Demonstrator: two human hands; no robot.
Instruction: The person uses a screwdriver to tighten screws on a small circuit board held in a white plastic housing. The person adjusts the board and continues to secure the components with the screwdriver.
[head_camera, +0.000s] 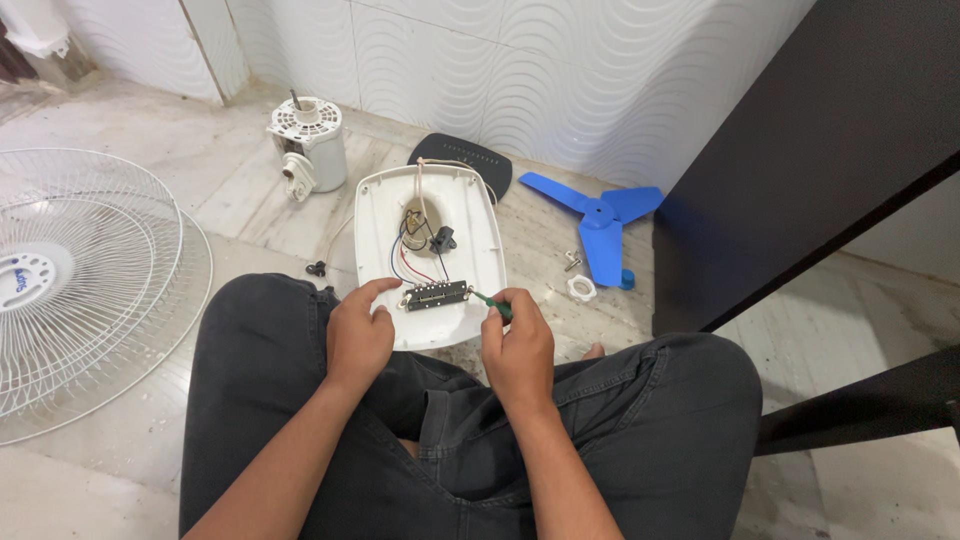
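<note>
On a tiled floor (120, 480) by a white wall, the white fan base shell (478, 225) rests against the person's knees. Left hand (358, 335) fingers steady its light, brittle switch board (436, 295); right hand (517, 345) fingers grip a green screwdriver (490, 301).

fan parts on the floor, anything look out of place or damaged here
Nothing looks broken, but the fan is in pieces: the white base shell lies open with wires and a switch strip exposed, the blue blade, motor and wire guards scattered apart. Loose screws lie by the blade. The right hand holds a green screwdriver.
</note>
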